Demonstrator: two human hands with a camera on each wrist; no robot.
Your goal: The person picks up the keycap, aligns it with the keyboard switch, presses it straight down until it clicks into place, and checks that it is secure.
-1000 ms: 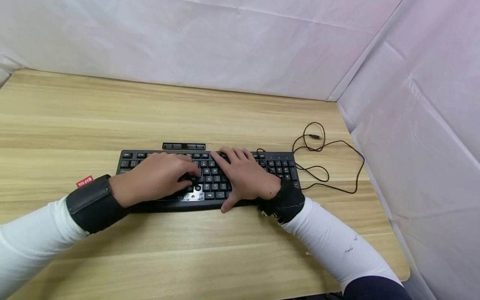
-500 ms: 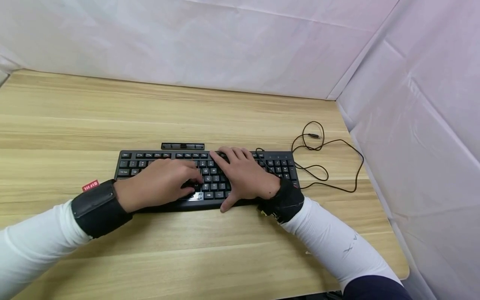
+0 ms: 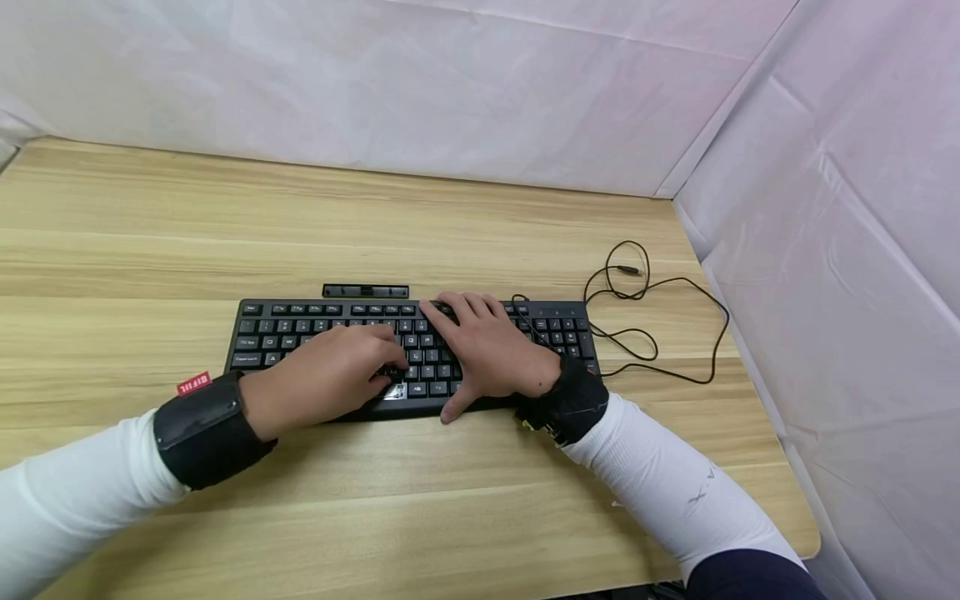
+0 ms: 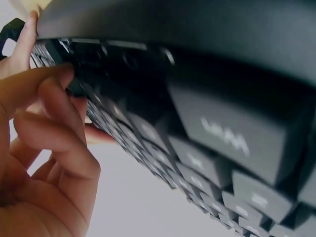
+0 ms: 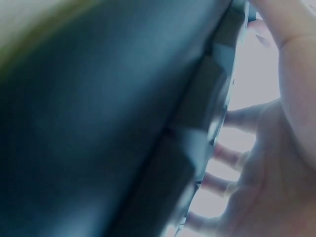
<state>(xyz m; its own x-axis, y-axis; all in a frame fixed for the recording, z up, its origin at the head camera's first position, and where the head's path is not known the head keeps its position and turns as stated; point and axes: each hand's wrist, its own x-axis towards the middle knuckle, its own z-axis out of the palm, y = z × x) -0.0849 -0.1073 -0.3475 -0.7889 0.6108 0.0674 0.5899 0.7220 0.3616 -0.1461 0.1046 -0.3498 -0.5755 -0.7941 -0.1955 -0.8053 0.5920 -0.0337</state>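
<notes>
A black keyboard (image 3: 300, 308) lies on the table, with its space-bar slot (image 3: 395, 391) bare and shiny. My left hand (image 3: 330, 375) reaches over its lower middle. Thumb and index finger pinch a black keycap (image 4: 75, 88) low over the bottom letter row; the fingers hide most of it. My right hand (image 3: 491, 350) rests spread across the keys, its thumb at the keyboard's front edge and the other fingertips near the back edge. Behind the keyboard lies a detached space bar (image 3: 366, 291), apparently underside up.
The black cable (image 3: 720, 333) loops over the table (image 3: 450, 517) to the right, with its plug (image 3: 628, 270) at the back. Part of the cable also lies by the right hand. White sheeting (image 3: 375, 83) stands behind and to the right.
My left hand has shifted slightly towards me and to the right, its fingertips now lower over the bare spot in the letter row. The right hand stays in place.
</notes>
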